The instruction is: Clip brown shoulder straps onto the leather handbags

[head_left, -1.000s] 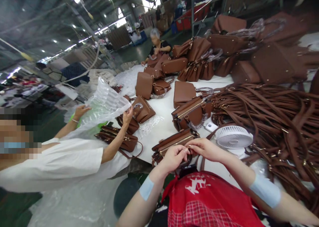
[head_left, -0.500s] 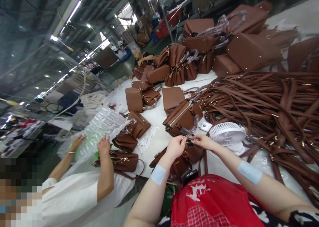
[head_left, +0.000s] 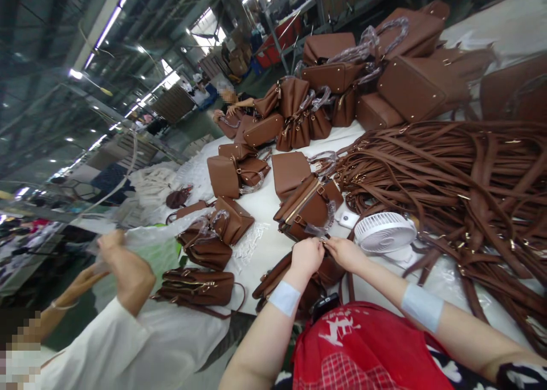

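My left hand [head_left: 308, 254] is closed, its fingers pinched together above a brown handbag [head_left: 273, 276] in front of me. Facing it, my right hand [head_left: 344, 254] also pinches, with the fingertips of both hands nearly touching. A small dark piece shows between them, too small to name. A brown strap [head_left: 351, 287] hangs below my right hand. My forearms partly cover the bag. Just beyond my hands stands another brown handbag [head_left: 314, 204] with a gold zip and plastic-wrapped handles.
A white fan [head_left: 384, 233] stands right of my hands, beside a large heap of brown straps [head_left: 427, 167]. More handbags [head_left: 299, 105] crowd the far table. At left, a co-worker's hands [head_left: 113, 247] handle clear plastic [head_left: 162, 239] near a dark brown bag [head_left: 196, 284].
My hands have drawn closer together, and the gold piece between them no longer shows. The co-worker's hands moved left, pulling the plastic and uncovering bags. The view has shifted slightly.
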